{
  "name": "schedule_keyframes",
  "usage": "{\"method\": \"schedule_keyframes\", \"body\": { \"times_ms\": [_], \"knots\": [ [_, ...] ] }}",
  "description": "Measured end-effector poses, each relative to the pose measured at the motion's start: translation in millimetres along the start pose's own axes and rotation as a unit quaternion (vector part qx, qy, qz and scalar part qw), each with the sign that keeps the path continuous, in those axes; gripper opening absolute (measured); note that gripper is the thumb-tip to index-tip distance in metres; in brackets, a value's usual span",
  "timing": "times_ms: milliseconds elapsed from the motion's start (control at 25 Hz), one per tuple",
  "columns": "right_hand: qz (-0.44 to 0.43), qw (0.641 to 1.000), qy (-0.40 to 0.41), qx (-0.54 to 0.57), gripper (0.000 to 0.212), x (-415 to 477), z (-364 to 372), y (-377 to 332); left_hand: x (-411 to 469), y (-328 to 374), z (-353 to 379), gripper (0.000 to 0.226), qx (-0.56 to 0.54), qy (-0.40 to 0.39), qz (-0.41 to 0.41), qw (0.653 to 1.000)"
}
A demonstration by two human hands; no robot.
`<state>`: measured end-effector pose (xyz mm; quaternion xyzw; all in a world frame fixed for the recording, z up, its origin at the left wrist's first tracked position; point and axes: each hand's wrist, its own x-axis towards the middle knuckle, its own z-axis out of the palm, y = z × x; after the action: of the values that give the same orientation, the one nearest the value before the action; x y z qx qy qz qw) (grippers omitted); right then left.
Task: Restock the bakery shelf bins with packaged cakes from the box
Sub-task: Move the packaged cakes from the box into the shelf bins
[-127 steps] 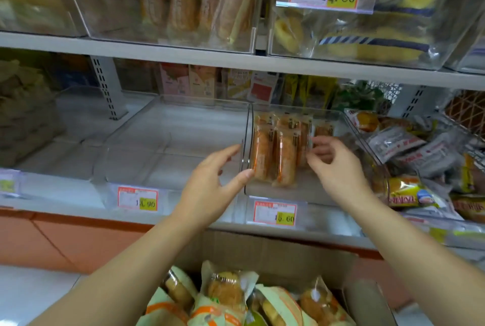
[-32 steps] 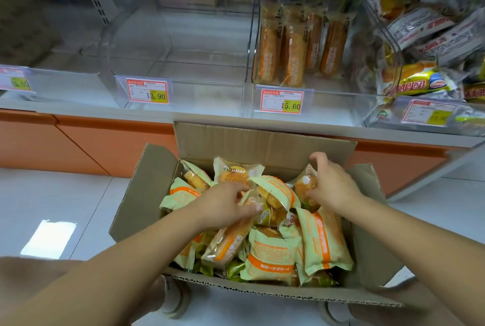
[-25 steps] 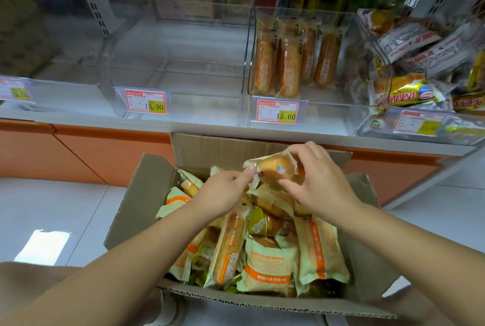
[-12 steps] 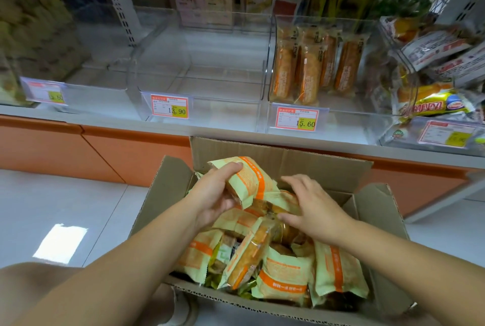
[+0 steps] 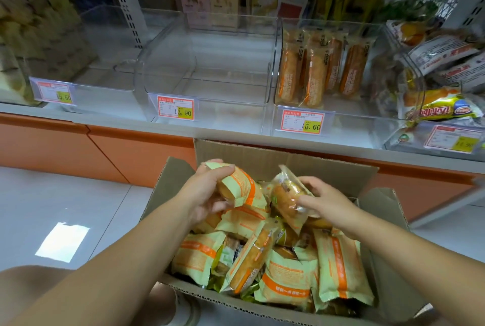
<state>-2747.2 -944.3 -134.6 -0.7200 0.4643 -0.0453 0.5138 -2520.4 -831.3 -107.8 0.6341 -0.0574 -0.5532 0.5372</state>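
Packaged cakes (image 5: 275,260) heaped in the cardboard box (image 5: 286,153) below the shelf, my left hand (image 5: 207,194) gripping a green-and-orange pack (image 5: 242,187), my right hand (image 5: 324,201) holding a clear-wrapped cake (image 5: 284,198), lower layers buried, clear bin (image 5: 210,68) above, labels blurred.

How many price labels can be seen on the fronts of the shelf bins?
4, along the bin fronts: far-left label, 13.90 label, 15.60 label, far-right label. Others may lie outside the view.

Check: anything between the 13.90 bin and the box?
Head view: only the grey shelf edge and orange panel separate the empty bin from the box.
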Motion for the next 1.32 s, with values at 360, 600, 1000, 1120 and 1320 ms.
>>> {"method": "schedule_keyframes", "body": {
  "times_ms": [360, 600, 1000, 1120, 1320],
  "knots": [
    [0.027, 0.919, -0.116, 0.377, 0.043, -13.0, -2.9, -27.8, 3.3, 6.1, 4.0, 0.041, -0.028, -0.150, -0.089, 0.984],
    [0.021, 0.890, -0.131, 0.436, 0.057, -9.1, -6.3, -29.2, -1.6, 5.8, -3.5, 0.039, 0.119, -0.153, -0.012, 0.981],
    [0.016, 0.913, -0.126, 0.388, 0.036, -4.1, -2.9, -33.8, -14.1, 16.7, -9.3, 0.068, 0.251, -0.136, 0.085, 0.955],
    [0.013, 0.919, -0.128, 0.373, 0.032, -5.7, -2.3, -38.5, -23.1, 25.5, -17.8, 0.064, 0.244, -0.141, 0.081, 0.956],
    [-0.014, 0.932, -0.123, 0.341, 0.063, -11.9, -1.8, -47.9, -34.2, 38.7, -39.8, 0.067, 0.216, -0.180, 0.067, 0.957]
  ]
}}
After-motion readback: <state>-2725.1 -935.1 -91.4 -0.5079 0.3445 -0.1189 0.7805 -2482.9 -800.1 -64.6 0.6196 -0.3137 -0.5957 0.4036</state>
